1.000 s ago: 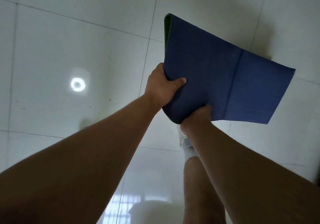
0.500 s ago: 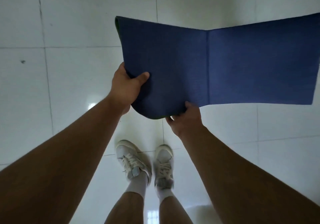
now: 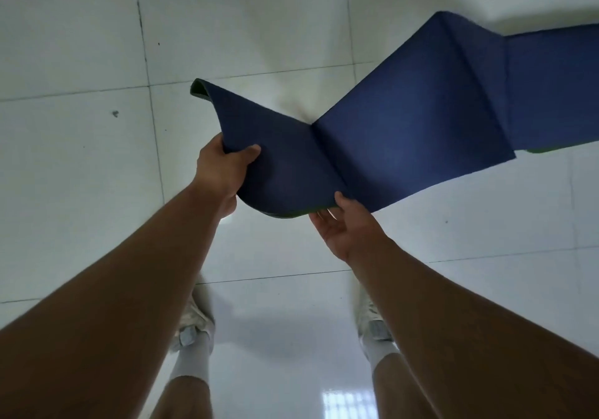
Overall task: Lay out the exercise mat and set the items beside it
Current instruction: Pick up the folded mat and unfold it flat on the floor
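Holding a creased dark blue foam exercise mat (image 3: 389,146), green on its underside, up in the air above the glossy white tiled floor (image 3: 81,191), partly unfolded into panels. Gripping its near edge with the left hand (image 3: 223,172): thumb clamped over the blue face, fingers hidden underneath. Pinching the same edge further right with the right hand (image 3: 346,227), palm up, thumb on top, fingers mostly out of sight below. Cannot see the mat's far end, cut off at the right border; cannot tell whether it touches the floor. Standing in pale sneakers (image 3: 194,321) and white socks (image 3: 191,363), blurred and partly covered by the forearms.
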